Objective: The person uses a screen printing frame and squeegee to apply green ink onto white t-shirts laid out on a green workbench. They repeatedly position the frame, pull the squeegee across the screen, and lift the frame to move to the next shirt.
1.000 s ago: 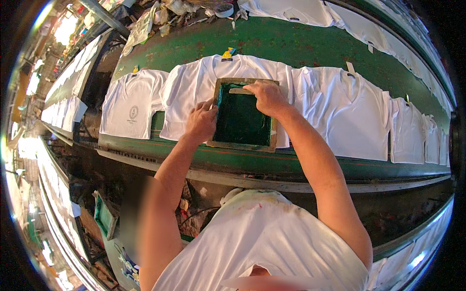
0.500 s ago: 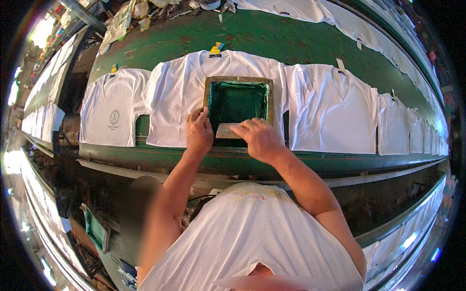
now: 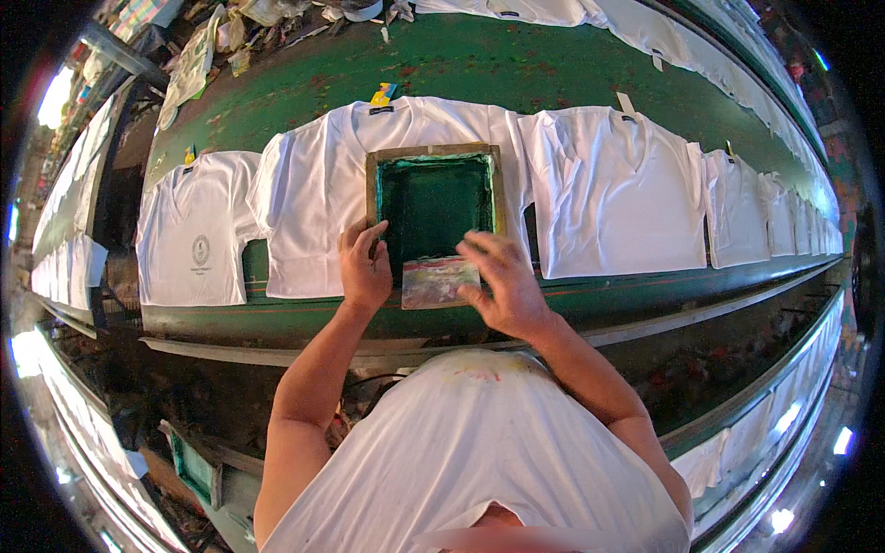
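Note:
A wooden-framed screen (image 3: 435,203) with a dark green inside lies on the middle white T-shirt (image 3: 312,198). My left hand (image 3: 367,272) grips the lower left edge of this frame. A flat, paint-stained squeegee (image 3: 431,281) rests across the frame's lower end. My right hand (image 3: 502,286) is at the squeegee's right end, fingers spread apart and touching or hovering over it, slightly blurred. A T-shirt with a round grey print (image 3: 198,198) lies to the left, and a plain one (image 3: 618,198) to the right.
More T-shirts (image 3: 737,207) run rightward along the long green table (image 3: 461,55). Another row lines the far edge. Scraps and cloths (image 3: 221,41) lie at the back left. A second green screen (image 3: 192,461) stands low at the left. A metal rail (image 3: 645,336) follows the near edge.
My right hand moved from the top of the screen down to its lower end with the squeegee, which now lies flatter, its fingers looser on it. The view has shifted slightly.

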Available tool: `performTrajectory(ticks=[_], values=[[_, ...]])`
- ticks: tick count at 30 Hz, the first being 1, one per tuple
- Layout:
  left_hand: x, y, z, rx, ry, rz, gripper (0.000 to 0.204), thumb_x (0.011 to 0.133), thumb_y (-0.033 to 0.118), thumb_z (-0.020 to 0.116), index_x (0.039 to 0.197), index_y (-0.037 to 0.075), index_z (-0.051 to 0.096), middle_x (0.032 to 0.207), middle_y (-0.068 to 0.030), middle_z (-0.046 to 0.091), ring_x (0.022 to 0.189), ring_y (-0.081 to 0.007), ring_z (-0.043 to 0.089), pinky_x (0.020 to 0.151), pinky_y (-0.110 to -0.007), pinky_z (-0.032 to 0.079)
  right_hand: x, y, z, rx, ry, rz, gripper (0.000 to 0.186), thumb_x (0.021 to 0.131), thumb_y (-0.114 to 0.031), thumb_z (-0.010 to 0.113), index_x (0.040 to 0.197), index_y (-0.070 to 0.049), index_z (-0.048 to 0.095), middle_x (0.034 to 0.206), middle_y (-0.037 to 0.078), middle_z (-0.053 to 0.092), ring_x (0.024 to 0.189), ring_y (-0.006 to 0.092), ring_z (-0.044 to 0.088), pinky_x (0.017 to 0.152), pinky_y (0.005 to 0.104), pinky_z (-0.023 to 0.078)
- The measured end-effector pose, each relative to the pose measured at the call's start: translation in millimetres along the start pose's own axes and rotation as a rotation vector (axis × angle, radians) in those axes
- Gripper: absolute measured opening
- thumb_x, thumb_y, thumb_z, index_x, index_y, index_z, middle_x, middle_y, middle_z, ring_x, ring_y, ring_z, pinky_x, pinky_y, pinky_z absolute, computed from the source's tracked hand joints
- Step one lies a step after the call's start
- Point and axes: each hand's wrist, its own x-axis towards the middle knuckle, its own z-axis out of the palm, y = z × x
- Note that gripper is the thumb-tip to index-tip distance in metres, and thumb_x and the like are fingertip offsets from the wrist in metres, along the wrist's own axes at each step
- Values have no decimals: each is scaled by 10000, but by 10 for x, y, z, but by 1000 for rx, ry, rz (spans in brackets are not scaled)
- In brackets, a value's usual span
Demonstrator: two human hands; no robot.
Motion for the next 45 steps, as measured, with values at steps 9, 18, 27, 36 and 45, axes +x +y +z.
performTrajectory(ticks=[9,18,27,36,45], values=[[-197,41,-45,-28,168,149,405,950,-107,637,1295,57,772,1391,-253,637,1317,-438,610,1141,-485,481,-160,496,63,668,82,611,714,1033,-219,789,1645,-7,488,1460,151,641,1266,251,659,1084,408,549],[-201,878,131,-261,144,-65,249,1119,19,618,1335,-27,735,1497,-152,613,1215,-200,676,988,-314,548,-578,666,-368,904,321,476,725,1078,-145,754,1707,-22,415,1612,64,511,1324,151,586,1164,333,448],[-409,2423,1808,-441,107,8,76,1074,62,715,1081,-8,743,1528,-221,590,1395,-294,596,1140,-388,481,-1753,1727,-1806,868,546,509,694,1065,-176,745,1696,-75,474,1588,85,596,1352,184,580,1165,359,452],[-717,3978,3388,-363,-80,63,492,818,-89,796,1273,94,769,1531,-238,602,1396,-417,602,1205,-470,478,-3114,2623,-3207,668,710,733,683,1003,-150,675,1634,52,508,1636,164,566,1512,261,516,1289,401,333],[-662,4093,3764,-420,-104,79,432,812,-119,747,1192,83,792,1513,-227,634,1360,-405,624,1165,-469,508,-3367,2992,-3253,643,791,768,583,1034,-76,672,1590,49,551,1610,162,582,1471,268,551,1246,401,403]])
